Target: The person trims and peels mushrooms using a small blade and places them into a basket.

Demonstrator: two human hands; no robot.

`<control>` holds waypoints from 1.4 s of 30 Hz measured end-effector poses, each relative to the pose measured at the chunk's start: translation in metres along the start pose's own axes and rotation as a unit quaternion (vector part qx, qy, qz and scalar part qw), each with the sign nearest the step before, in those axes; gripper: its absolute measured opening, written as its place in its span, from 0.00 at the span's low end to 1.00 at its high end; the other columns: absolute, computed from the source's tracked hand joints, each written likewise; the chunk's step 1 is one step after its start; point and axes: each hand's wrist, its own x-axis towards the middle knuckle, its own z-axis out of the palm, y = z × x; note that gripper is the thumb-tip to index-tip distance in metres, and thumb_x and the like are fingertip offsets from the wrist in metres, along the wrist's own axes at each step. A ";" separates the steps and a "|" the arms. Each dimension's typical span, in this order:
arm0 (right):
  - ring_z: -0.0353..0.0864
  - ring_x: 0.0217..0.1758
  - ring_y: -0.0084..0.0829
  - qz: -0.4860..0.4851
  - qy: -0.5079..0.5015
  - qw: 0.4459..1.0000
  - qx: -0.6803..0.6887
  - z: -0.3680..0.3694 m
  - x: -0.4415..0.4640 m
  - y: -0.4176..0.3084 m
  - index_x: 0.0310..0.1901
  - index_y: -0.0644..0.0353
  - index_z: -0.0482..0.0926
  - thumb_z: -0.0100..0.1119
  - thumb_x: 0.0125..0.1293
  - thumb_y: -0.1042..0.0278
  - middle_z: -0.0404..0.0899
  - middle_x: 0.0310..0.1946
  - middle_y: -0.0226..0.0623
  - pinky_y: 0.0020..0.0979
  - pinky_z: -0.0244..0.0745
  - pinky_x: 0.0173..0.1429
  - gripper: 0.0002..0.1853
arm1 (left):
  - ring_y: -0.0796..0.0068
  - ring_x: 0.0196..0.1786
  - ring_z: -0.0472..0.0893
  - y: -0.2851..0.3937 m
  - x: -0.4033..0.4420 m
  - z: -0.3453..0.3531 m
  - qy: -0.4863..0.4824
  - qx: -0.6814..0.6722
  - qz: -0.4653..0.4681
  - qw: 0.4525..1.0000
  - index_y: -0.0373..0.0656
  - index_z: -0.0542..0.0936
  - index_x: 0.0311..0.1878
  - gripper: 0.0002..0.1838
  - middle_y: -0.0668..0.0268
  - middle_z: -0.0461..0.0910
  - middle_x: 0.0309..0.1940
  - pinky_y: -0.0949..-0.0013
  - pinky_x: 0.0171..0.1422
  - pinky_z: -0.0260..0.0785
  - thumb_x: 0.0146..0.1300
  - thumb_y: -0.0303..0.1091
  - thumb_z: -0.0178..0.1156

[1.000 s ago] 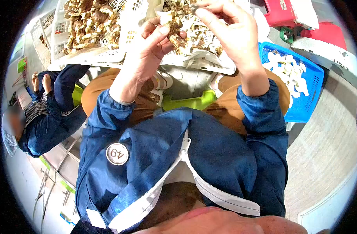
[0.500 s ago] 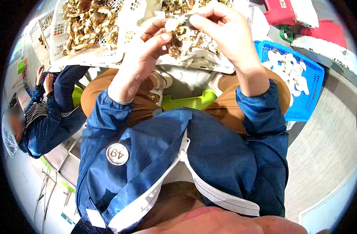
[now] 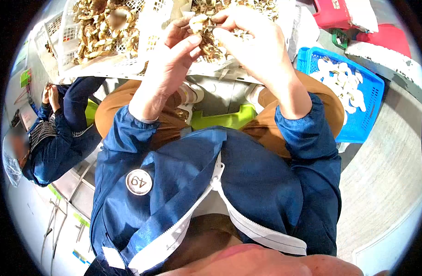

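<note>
My left hand (image 3: 167,60) pinches a mushroom (image 3: 198,23), its pale, rounded part uppermost, between thumb and fingertips. Close beside it, my right hand (image 3: 254,43) is closed on what looks like a small knife (image 3: 212,27); only a thin piece shows at the fingertips, the rest is covered by the fingers. Both hands are over a white crate (image 3: 220,73) holding many brown and whitish mushroom pieces (image 3: 215,51).
On the left stands a white perforated basket (image 3: 98,69) of brown mushrooms (image 3: 93,34). A blue basket (image 3: 374,99) with pale, cleaned-looking mushrooms (image 3: 342,83) is at my right. Red containers (image 3: 330,16) stand beyond it. Another person (image 3: 54,147) sits at the left.
My right hand has moved down and left, its fingertips now beside the mushroom. The mushroom is turned, pale part up. The other person's hands have come together.
</note>
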 end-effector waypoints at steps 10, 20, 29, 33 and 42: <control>0.82 0.39 0.28 0.250 -0.019 0.956 0.150 -0.005 -0.001 0.010 0.36 0.65 0.81 0.65 0.62 0.74 0.84 0.39 0.37 0.29 0.77 0.47 0.04 | 0.78 0.47 0.79 -0.004 0.003 -0.013 -0.035 0.000 -0.018 0.999 0.42 0.75 0.61 0.21 0.64 0.80 0.53 0.71 0.54 0.74 0.66 0.35 0.59; 0.81 0.47 0.38 0.041 -0.048 0.997 0.038 -0.010 0.005 0.001 0.29 0.66 0.77 0.60 0.62 0.76 0.81 0.46 0.47 0.33 0.77 0.52 0.05 | 0.72 0.53 0.79 0.001 -0.001 -0.009 -0.037 -0.059 -0.040 0.997 0.36 0.71 0.65 0.23 0.61 0.78 0.57 0.67 0.59 0.75 0.68 0.35 0.55; 0.84 0.40 0.27 0.032 -0.089 0.995 -0.025 -0.015 0.000 0.009 0.39 0.65 0.82 0.65 0.63 0.72 0.86 0.41 0.36 0.28 0.78 0.49 0.07 | 0.73 0.54 0.79 -0.002 0.003 -0.020 -0.003 -0.013 -0.030 0.999 0.38 0.76 0.61 0.19 0.63 0.81 0.53 0.69 0.62 0.72 0.67 0.29 0.61; 0.84 0.40 0.27 0.028 -0.091 0.994 -0.044 -0.014 0.001 0.008 0.41 0.64 0.83 0.65 0.63 0.72 0.86 0.39 0.37 0.28 0.78 0.49 0.07 | 0.74 0.53 0.80 0.001 0.002 -0.015 -0.008 -0.018 -0.034 0.999 0.40 0.79 0.58 0.17 0.64 0.81 0.51 0.70 0.61 0.72 0.65 0.27 0.63; 0.84 0.40 0.30 0.154 -0.011 0.978 0.138 -0.004 -0.003 0.020 0.40 0.64 0.83 0.67 0.60 0.74 0.85 0.35 0.37 0.27 0.78 0.48 0.07 | 0.75 0.49 0.81 -0.003 -0.001 -0.023 0.001 -0.055 -0.052 0.997 0.41 0.80 0.53 0.14 0.67 0.82 0.44 0.69 0.52 0.76 0.64 0.28 0.62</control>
